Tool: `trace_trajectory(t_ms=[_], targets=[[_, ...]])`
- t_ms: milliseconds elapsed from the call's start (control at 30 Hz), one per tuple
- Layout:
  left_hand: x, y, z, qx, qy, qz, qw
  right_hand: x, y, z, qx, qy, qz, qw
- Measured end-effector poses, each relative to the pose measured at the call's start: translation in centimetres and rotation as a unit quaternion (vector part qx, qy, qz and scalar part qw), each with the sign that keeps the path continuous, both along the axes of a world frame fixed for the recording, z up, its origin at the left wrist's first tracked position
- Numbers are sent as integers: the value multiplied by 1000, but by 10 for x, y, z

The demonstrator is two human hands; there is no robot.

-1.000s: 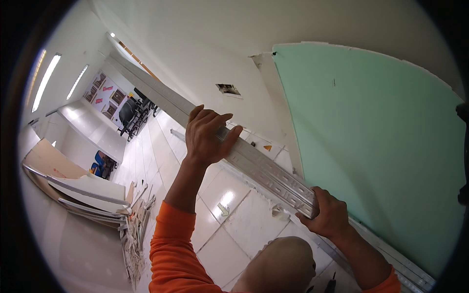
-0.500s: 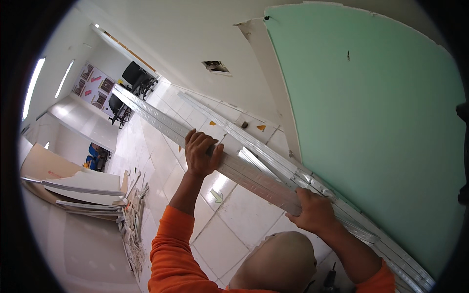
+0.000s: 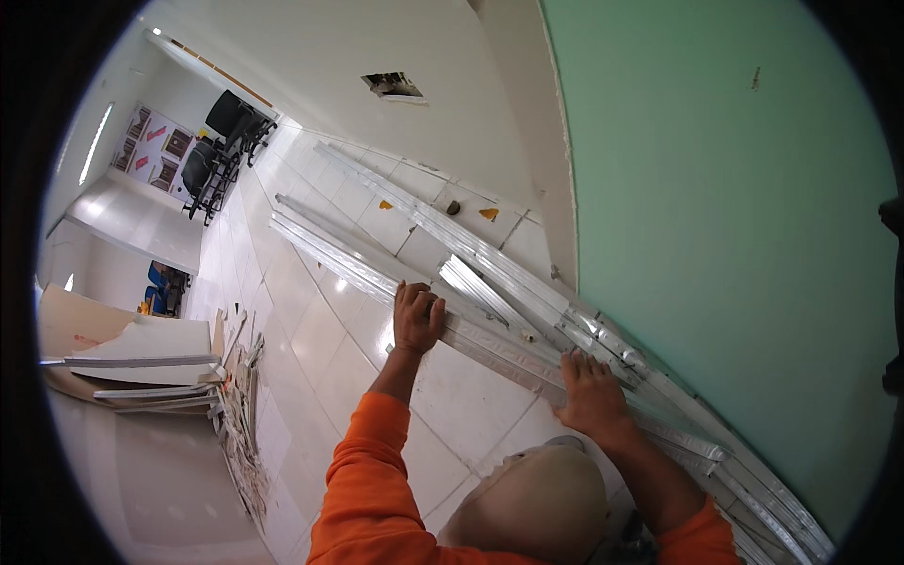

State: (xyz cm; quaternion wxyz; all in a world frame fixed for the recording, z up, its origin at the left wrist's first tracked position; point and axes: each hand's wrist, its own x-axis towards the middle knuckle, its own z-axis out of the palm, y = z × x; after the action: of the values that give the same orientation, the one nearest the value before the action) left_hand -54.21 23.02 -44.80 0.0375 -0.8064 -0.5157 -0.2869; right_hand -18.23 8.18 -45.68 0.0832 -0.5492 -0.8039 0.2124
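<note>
My left hand (image 3: pixel 417 318) has its fingers curled over a long silver metal channel (image 3: pixel 339 264), low over the tiled floor. My right hand (image 3: pixel 593 400) grips the same channel nearer me, with its fingers bent over the top. Other long metal profiles (image 3: pixel 422 215) lie alongside, beyond the held one, near the wall. A shorter bright piece (image 3: pixel 476 282) is between them. What looks like my beige-clad bent knee (image 3: pixel 527 499) is below my hands, with a dark object partly hidden beside it.
A green board (image 3: pixel 706 235) stands at the right against a white wall with a ragged hole (image 3: pixel 391 87). Small yellow scraps (image 3: pixel 488 215) are on the floor. Broken boards and debris (image 3: pixel 141 348) are piled at left. Black office chairs (image 3: pixel 212 165) stand at the back left.
Both hands have moved down with the channel, from raised at an angle to low among the profiles by the floor. The view has shifted, so the wall and chairs sit higher.
</note>
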Motion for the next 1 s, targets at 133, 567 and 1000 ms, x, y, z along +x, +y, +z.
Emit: trace_trajectory(t_ms=[133,567,1000], targets=[[11,-2,-44,-122,-3,103,987,-4,8,-12,-37,-65,-5,997],[-7,-7,-124,-145,-25,170,974,-9,2,-37,5,-110,34,993],[8,-12,-76,-271,-715,291,575,-12,-9,-7,-19,-77,-17,997]])
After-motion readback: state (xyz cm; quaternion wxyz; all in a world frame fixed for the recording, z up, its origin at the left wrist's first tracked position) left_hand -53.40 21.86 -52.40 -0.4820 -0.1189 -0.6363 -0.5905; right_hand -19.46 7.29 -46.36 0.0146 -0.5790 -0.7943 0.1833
